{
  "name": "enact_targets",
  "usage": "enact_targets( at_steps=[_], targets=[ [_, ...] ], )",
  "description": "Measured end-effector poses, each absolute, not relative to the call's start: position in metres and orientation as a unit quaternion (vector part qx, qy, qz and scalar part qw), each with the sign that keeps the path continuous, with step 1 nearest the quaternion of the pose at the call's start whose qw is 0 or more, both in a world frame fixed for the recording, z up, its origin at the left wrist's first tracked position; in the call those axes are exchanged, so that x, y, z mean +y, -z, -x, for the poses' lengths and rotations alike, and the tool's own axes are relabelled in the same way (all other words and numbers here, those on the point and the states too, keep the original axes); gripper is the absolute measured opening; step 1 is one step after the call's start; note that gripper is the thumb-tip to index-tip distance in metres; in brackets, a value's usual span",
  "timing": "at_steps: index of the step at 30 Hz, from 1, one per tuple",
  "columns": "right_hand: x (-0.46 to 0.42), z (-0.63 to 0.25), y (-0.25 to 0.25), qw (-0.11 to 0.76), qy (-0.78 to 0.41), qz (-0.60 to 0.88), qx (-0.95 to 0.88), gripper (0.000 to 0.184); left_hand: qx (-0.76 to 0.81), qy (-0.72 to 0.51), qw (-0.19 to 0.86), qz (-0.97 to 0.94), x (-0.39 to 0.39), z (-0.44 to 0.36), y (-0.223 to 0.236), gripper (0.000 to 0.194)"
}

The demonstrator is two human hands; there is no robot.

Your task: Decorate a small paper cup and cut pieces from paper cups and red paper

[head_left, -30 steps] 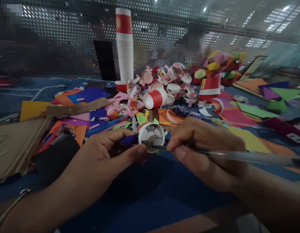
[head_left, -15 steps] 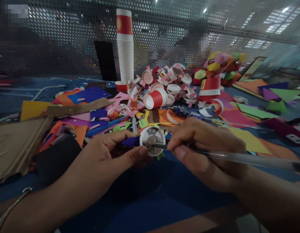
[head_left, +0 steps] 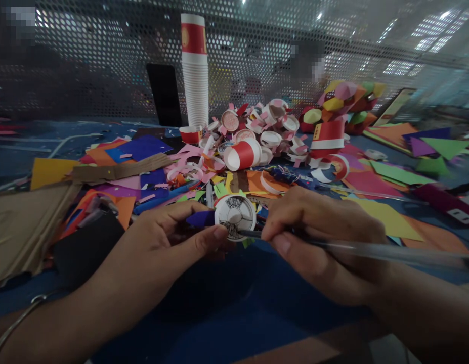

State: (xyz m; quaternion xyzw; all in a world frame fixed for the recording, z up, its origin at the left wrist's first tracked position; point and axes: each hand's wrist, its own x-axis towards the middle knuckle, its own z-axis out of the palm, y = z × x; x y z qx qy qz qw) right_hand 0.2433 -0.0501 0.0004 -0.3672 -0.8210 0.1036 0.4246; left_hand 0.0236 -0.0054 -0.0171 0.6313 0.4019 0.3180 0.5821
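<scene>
My left hand [head_left: 177, 242] pinches a small round white paper cup base [head_left: 244, 210] by its left edge, thumb at the front. Its face shows black scribbled patches at top and bottom and a ring in the middle. A dark blue paper piece [head_left: 200, 219] sticks out on its left, partly covered by my fingers. My right hand [head_left: 317, 237] is closed around a pen with a clear barrel [head_left: 393, 250]. The pen's dark tip meets the lower part of the cup base, at the scribble. My left fingertips behind the base are hidden.
Behind the hands are a heap of cut cup bases [head_left: 270, 139], a tipped red-and-white paper cup [head_left: 244, 154] and a tall cup stack [head_left: 196, 91]. A black phone [head_left: 164, 96] leans beside the stack. Brown cardboard [head_left: 29, 222] lies left, a purple glue gun [head_left: 446, 202] right.
My left hand and the cup base have shifted slightly left and up. The pen tip has moved right along the lower scribble, which looks a little denser.
</scene>
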Motion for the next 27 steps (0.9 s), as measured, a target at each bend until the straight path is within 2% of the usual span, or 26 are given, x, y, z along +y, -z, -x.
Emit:
enact_targets(
  at_steps=[14,27],
  targets=[
    [-0.0497,-0.2425,-0.0004,0.427,-0.143,0.352,-0.821,0.016,0.38,-0.309,0.57,-0.66,-0.0068,-0.0256,0.0133,0.017],
    [-0.0483,-0.2437,0.0023,0.433,-0.145,0.339,-0.822,0.016,0.371,-0.305,0.622,-0.618,-0.0072,-0.03,0.0118,0.019]
  ],
)
